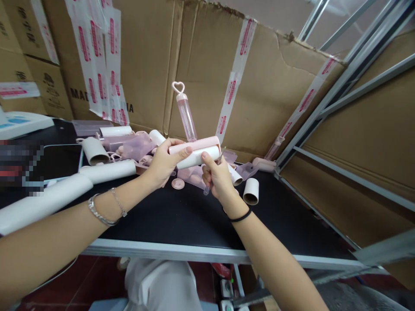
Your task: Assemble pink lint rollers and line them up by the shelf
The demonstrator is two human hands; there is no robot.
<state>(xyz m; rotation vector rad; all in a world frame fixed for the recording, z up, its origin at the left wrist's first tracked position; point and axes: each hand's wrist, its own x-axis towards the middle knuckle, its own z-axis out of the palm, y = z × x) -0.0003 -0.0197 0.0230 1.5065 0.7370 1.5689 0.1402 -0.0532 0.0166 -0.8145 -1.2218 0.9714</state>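
Right, my left hand is wrapped tight round the lint roller, held up above the black table. My thumb lies along the white roll under its pink cover, and the clear handle with its heart loop pokes straight up. My right hand is closed on the roll's near end, pinching it. This one looks close to assembled, I'd say, while a heap of pink parts and a bare paper core lie loose on the table.
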